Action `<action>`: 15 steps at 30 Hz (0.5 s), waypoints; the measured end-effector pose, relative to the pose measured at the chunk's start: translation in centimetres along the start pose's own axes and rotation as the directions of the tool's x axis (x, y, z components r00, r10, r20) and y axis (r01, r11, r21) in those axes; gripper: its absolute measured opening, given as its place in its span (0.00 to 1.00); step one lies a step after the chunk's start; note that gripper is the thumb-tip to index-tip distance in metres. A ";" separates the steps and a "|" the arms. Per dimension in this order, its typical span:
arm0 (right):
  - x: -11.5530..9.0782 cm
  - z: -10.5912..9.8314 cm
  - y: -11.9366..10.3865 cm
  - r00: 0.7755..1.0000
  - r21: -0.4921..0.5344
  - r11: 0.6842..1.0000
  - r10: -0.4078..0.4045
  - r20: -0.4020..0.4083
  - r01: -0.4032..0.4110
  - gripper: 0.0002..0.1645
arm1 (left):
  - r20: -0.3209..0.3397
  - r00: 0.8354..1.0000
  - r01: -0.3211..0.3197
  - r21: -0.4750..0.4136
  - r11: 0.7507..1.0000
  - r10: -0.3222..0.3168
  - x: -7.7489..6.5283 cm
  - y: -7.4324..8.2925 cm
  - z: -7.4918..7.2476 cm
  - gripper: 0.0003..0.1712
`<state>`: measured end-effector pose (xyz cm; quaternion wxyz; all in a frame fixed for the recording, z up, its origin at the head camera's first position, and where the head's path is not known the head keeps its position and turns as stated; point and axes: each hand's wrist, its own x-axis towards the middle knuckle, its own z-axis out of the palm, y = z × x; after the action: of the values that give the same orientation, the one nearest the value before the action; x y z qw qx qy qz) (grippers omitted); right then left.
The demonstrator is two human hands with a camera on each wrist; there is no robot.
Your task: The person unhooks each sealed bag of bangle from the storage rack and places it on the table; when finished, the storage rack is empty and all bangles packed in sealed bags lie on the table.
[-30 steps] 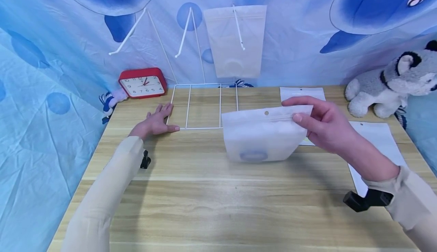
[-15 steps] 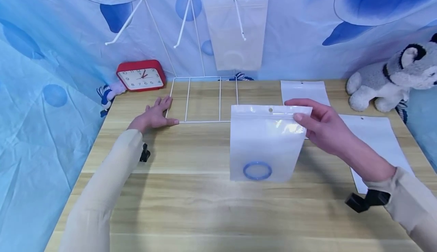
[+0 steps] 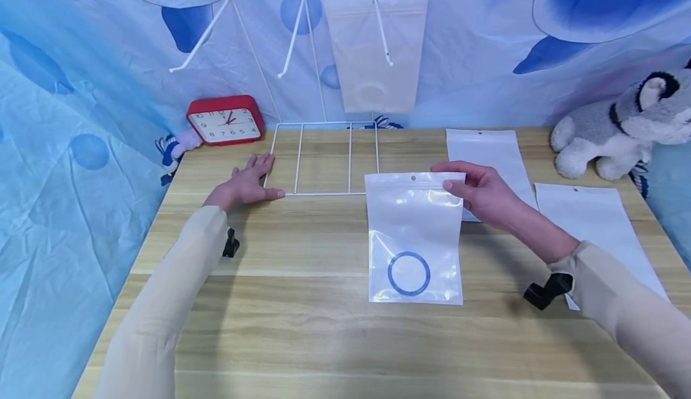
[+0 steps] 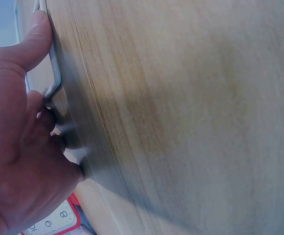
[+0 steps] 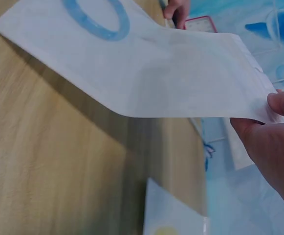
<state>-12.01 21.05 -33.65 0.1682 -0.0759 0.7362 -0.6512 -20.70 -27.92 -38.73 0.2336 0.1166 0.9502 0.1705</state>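
Pinches with the right hand [image 3: 483, 192], in a narrow grip, the far right corner of a white pouch [image 3: 415, 225], thumb on the near face and fingers behind. Holds it over the middle of a wooden table [image 3: 302, 339], with a blue ring [image 3: 390, 273] low inside. Spreads the left hand [image 3: 245, 182] wide at the near left corner of a wire rack [image 3: 324, 194], touching the near bar with the thumb and resting the fingers by the left bar. Hides the rack's near right corner behind the held pouch and part of the near lying pouch [image 3: 594, 231] under the right sleeve [image 3: 615, 303]. Cannot tell whether the held pouch's near edge touches the table. Cut off at the right edge: a plush dog [image 3: 626, 123]. Hard to make out: a round shape low in the hung pouch [image 3: 367, 57], and a small purple and blue thing [image 3: 174, 152] just left of the red clock [image 3: 225, 120]. Counts four pouches: one in hand, one on the right hook, and two on the right of the table, namely the near one and a far lying pouch [image 3: 486, 153]. Counts also three hooks [image 3: 293, 34], one clock, one dog, one plainly visible ring and two hands.
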 end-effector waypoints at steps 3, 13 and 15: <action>0.3 -0.2 0.9 1.000 0.049 0.999 0.001 0.021 -0.002 0.17 | -0.005 1.000 -0.005 0.000 1.000 0.005 0.0 -0.1 0.0 0.62; 1.5 -0.6 2.2 0.999 -0.159 0.987 -0.035 0.008 0.036 0.18 | -0.007 1.000 0.011 -0.008 1.000 -0.011 0.0 0.1 0.1 0.61; 1.8 -0.8 2.3 0.999 -0.247 0.968 -0.038 0.010 0.039 0.19 | -0.006 1.000 0.010 -0.011 1.000 -0.010 0.0 0.1 0.1 0.61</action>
<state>-13.72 21.47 -36.08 0.1469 -0.1122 0.8095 -0.5573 -20.64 -27.84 -38.79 0.2324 0.1099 0.9504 0.1750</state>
